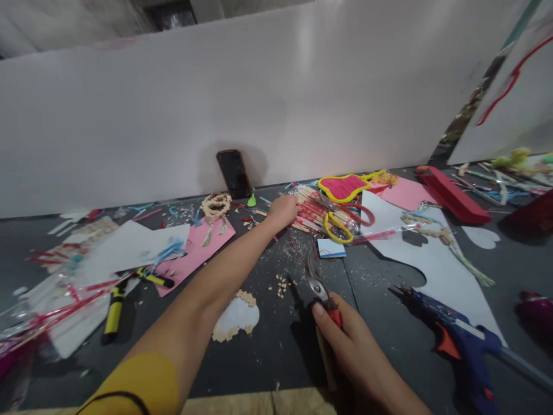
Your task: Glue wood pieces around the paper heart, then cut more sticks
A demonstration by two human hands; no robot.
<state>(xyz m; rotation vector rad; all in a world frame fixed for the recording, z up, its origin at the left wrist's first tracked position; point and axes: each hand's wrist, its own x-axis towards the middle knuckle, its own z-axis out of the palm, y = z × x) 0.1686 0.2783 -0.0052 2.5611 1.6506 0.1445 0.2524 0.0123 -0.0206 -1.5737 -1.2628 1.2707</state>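
Observation:
My right hand (345, 334) is wrapped round a pair of pruning shears (317, 282) with red handles, blades pointing away from me. My left arm stretches forward, and my left hand (285, 211) is at the left end of a pile of wooden sticks (309, 210) with red-patterned ends. Its fingers look curled in, but what they pinch is hidden. Between my arms lie small cut wood pieces (281, 286). Below them is a white paper shape (239, 314) with wood bits along its edge, partly covered by my left forearm.
Yellow-and-red handled scissors (339, 227) lie right of the sticks. A blue glue gun (460, 331) rests at right on white cut paper (401, 253). A phone (234, 173) leans on the white wall. Pink paper (199, 253) and yellow-black pliers (114, 311) lie at left.

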